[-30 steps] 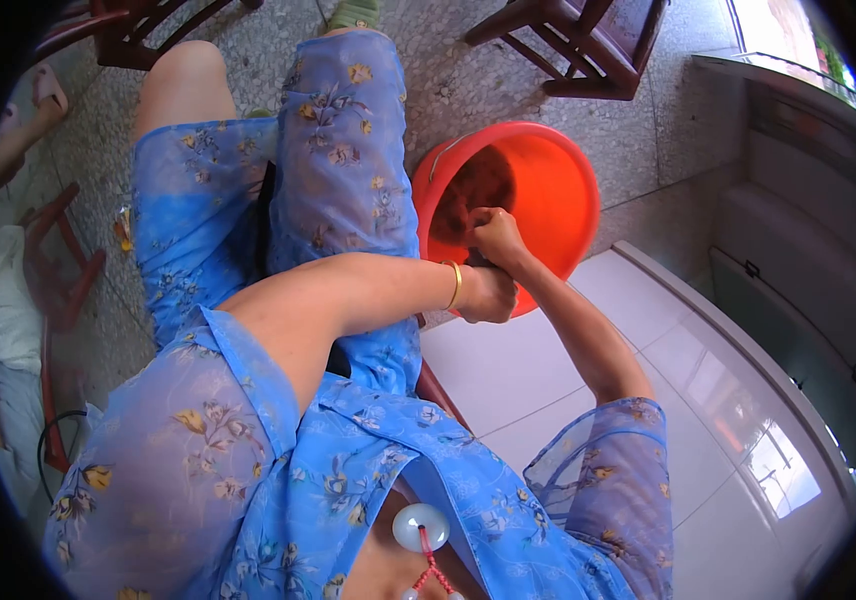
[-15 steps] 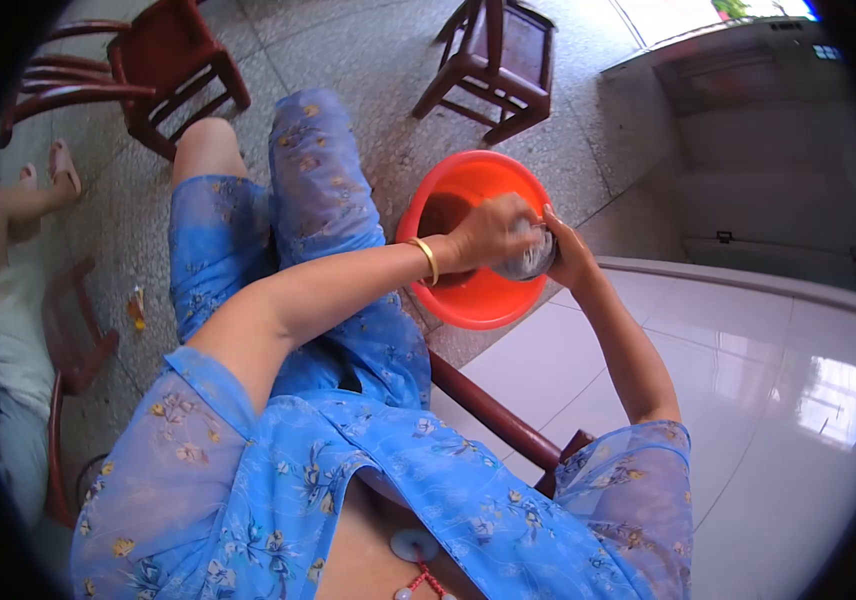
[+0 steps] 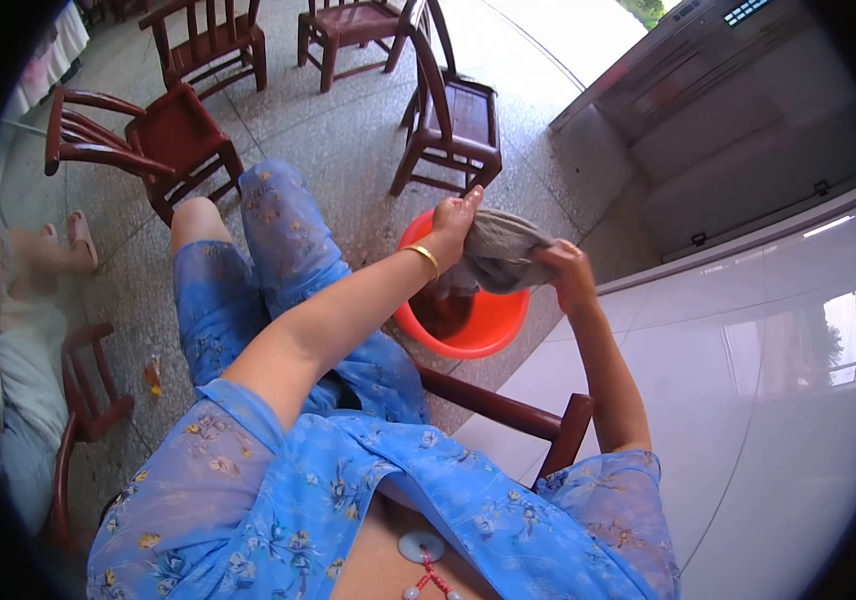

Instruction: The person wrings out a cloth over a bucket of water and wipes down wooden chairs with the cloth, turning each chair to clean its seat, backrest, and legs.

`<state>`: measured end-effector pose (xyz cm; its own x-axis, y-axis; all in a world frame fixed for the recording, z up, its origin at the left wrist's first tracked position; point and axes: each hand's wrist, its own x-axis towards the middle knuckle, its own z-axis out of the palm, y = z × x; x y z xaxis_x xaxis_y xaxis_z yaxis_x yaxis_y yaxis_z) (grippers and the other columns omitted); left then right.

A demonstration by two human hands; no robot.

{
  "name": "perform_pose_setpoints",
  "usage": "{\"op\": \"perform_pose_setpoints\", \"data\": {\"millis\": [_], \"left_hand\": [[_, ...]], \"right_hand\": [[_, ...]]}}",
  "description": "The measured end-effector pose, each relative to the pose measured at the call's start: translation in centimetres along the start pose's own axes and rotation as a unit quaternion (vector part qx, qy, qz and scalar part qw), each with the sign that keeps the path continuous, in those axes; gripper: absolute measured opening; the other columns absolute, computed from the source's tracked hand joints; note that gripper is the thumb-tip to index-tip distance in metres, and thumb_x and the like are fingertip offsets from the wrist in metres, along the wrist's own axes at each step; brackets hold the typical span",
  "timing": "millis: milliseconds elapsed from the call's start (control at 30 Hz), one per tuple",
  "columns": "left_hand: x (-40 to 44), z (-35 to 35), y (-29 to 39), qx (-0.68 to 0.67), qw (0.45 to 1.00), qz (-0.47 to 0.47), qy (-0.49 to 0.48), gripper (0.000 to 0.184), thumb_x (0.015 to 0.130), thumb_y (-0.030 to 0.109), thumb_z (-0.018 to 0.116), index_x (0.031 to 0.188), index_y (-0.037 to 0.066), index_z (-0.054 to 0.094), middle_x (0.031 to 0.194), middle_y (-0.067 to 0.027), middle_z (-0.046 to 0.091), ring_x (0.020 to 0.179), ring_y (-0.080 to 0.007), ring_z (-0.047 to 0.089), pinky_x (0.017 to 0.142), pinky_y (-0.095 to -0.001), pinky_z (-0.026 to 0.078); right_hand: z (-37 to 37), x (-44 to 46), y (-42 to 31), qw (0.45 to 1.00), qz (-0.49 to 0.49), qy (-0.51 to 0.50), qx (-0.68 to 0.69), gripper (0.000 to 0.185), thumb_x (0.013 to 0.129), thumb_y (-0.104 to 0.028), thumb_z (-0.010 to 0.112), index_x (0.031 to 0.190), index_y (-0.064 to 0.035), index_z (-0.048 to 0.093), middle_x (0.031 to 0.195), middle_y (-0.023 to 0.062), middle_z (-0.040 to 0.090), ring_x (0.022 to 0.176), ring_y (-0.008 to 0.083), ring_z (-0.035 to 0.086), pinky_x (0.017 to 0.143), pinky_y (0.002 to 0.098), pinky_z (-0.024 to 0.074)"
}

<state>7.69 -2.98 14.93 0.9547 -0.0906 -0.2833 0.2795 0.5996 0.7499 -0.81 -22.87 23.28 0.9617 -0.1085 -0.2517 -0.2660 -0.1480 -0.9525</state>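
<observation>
A grey cloth [image 3: 504, 240] hangs stretched and folded between my two hands, above a red-orange plastic basin [image 3: 493, 338]. My left hand [image 3: 454, 228], with a gold bangle on the wrist, is closed on the cloth's left end. On the other side, my right hand [image 3: 570, 272] grips the right end between thumb and fingers. Dark, murky water appears at the left part of the basin's bottom, though the cloth hides much of the inside.
Beyond the basin stands a dark red wooden chair [image 3: 460, 115], with more chairs [image 3: 178, 135] to the left. A grey cabinet [image 3: 738, 140] and white glossy tiles [image 3: 688, 350] lie to the right. Another person's legs [image 3: 33, 265] show at the left edge.
My hands were close together over the basin around a bunched greyish item. They have moved apart and the cloth now spreads between them. The view has shifted, showing more chairs.
</observation>
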Motion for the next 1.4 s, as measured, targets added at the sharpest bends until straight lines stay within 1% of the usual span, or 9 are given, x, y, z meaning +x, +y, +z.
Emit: {"op": "perform_pose_setpoints", "data": {"millis": [33,200,467,600,700,1033,1200,1333,1400], "left_hand": [[-0.2,-0.1,0.7,0.055,0.998,-0.032,-0.025,0.034,0.092,0.038,0.062,0.094,0.004,0.060,0.083,-0.0058,0.061,0.076,-0.0183,0.060,0.071,-0.0352,0.050],[-2.3,1.7,5.0,0.282,0.951,-0.006,-0.126,0.059,0.088,0.056,0.059,0.108,0.000,0.061,0.103,-0.0124,0.062,0.101,-0.0203,0.057,0.084,-0.0385,0.046],[-1.3,2.0,16.3,0.122,0.957,-0.015,-0.261,0.057,0.090,0.058,0.055,0.116,0.008,0.063,0.106,-0.0038,0.066,0.098,-0.0153,0.058,0.084,-0.0343,0.043],[2.3,-1.3,22.0,0.134,0.971,0.059,-0.191,0.043,0.091,0.046,0.061,0.114,0.010,0.066,0.101,0.0005,0.067,0.090,-0.0110,0.058,0.082,-0.0310,0.043],[5.2,-5.4,25.2,0.121,0.971,0.185,-0.090,0.020,0.091,0.020,0.064,0.105,0.007,0.070,0.096,-0.0010,0.069,0.088,-0.0087,0.060,0.081,-0.0279,0.045],[11.4,-23.6,32.8,-0.048,0.982,0.173,0.059,0.022,0.092,0.014,0.060,0.112,0.004,0.061,0.099,-0.0041,0.066,0.093,-0.0151,0.061,0.086,-0.0286,0.046],[13.1,-30.8,33.9,0.102,0.984,0.123,0.073,0.044,0.078,0.011,0.070,0.116,-0.004,0.055,0.114,-0.0093,0.062,0.098,-0.0181,0.059,0.090,-0.0318,0.045],[12.3,-31.8,32.9,0.358,0.902,0.198,0.142,0.066,0.070,0.013,0.071,0.128,-0.001,0.042,0.115,-0.0118,0.063,0.101,-0.0285,0.060,0.085,-0.0375,0.048],[13.2,-32.5,32.3,0.674,0.652,0.216,0.272,0.066,0.069,0.008,0.066,0.131,0.008,0.042,0.115,-0.0157,0.063,0.105,-0.0367,0.059,0.085,-0.0424,0.049]], "right_hand": [[-0.3,0.4,-1.8,0.988,0.004,-0.035,0.153,0.015,0.081,-0.011,0.064,0.093,-0.0031,0.065,0.089,0.0076,0.067,0.083,0.0176,0.064,0.077,0.0326,0.0507],[-0.3,3.4,-8.4,0.945,-0.023,-0.092,0.312,0.011,0.084,-0.011,0.061,0.092,-0.0037,0.064,0.088,0.0086,0.067,0.084,0.0212,0.065,0.076,0.0351,0.0523],[10.1,7.9,-15.3,0.949,-0.092,-0.152,0.260,0.016,0.091,-0.019,0.061,0.100,-0.0062,0.061,0.091,0.0064,0.065,0.077,0.0171,0.062,0.072,0.0326,0.0515],[16.0,9.9,-18.9,0.987,-0.136,-0.067,0.062,0.009,0.090,-0.021,0.063,0.093,-0.0122,0.061,0.090,-0.0010,0.064,0.086,0.0104,0.057,0.078,0.0298,0.0433],[19.8,13.5,-18.2,0.975,-0.145,-0.108,0.131,0.007,0.090,-0.020,0.062,0.093,-0.0138,0.061,0.088,-0.0035,0.064,0.086,0.0087,0.057,0.079,0.0302,0.0411],[34.9,26.9,-11.0,0.928,0.013,-0.127,0.350,0.007,0.086,-0.021,0.062,0.090,-0.0163,0.060,0.086,-0.0058,0.064,0.085,0.0098,0.060,0.076,0.0329,0.0408],[39.4,29.3,-10.4,0.979,-0.073,-0.042,0.185,0.020,0.078,-0.013,0.072,0.066,-0.0137,0.055,0.066,-0.0079,0.050,0.060,0.0060,0.044,0.063,0.0249,0.0353],[39.6,31.3,-10.2,0.964,-0.262,-0.005,0.049,0.017,0.072,-0.011,0.075,0.071,-0.0017,0.061,0.073,-0.0009,0.053,0.070,0.0100,0.047,0.064,0.0269,0.0384],[39.5,30.0,-12.1,0.904,-0.408,0.084,-0.101,0.017,0.070,-0.010,0.075,0.079,0.0003,0.065,0.081,0.0063,0.061,0.074,0.0170,0.057,0.069,0.0292,0.0443]]}}
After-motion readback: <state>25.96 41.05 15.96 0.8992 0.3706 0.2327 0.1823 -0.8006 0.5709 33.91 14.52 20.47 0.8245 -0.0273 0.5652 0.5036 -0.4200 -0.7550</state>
